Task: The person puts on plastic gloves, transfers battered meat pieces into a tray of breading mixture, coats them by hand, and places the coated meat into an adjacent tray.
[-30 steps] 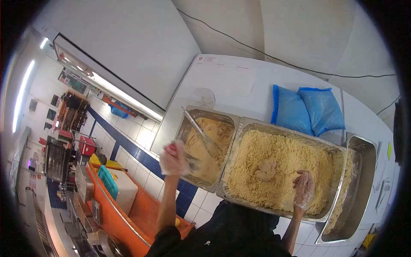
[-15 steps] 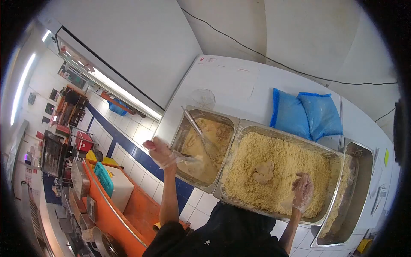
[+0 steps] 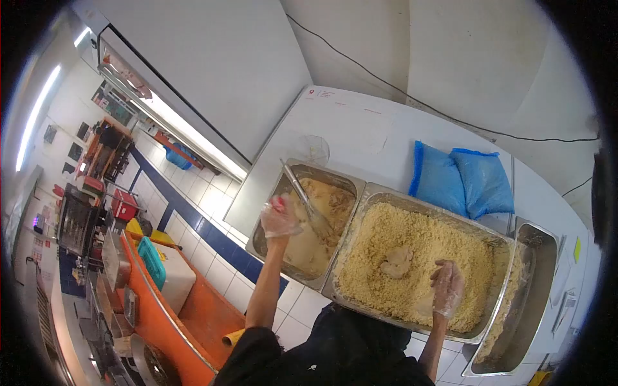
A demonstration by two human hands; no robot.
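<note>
My left hand (image 3: 280, 220), in a clear plastic glove, hovers over the left side of a metal pan (image 3: 257, 240) of pale batter (image 3: 309, 248). Blur hides how its fingers are set, and a reddish spot shows at their tips. A metal whisk (image 3: 300, 188) leans in that batter, its handle over the far rim. My right hand (image 3: 445, 286), also gloved, hangs low over the right part of a larger metal tray (image 3: 444, 229) of yellowish crumbs (image 3: 373, 251). Its fingers are loosely curved, with nothing visible in them. One pale, battered piece (image 3: 397, 262) lies on the crumbs to its left.
Two blue bags (image 3: 463, 182) lie behind the crumb tray on a white table (image 3: 360, 125). A narrow metal pan (image 3: 531, 296) with crumbs along one side stands at right. Left of me are an orange counter (image 3: 212, 315) and a white box with a teal lid (image 3: 151, 258).
My left hand has moved right, from beside the batter pan to over it. My right hand has stayed nearly in place above the crumbs. The view has shifted slightly.
</note>
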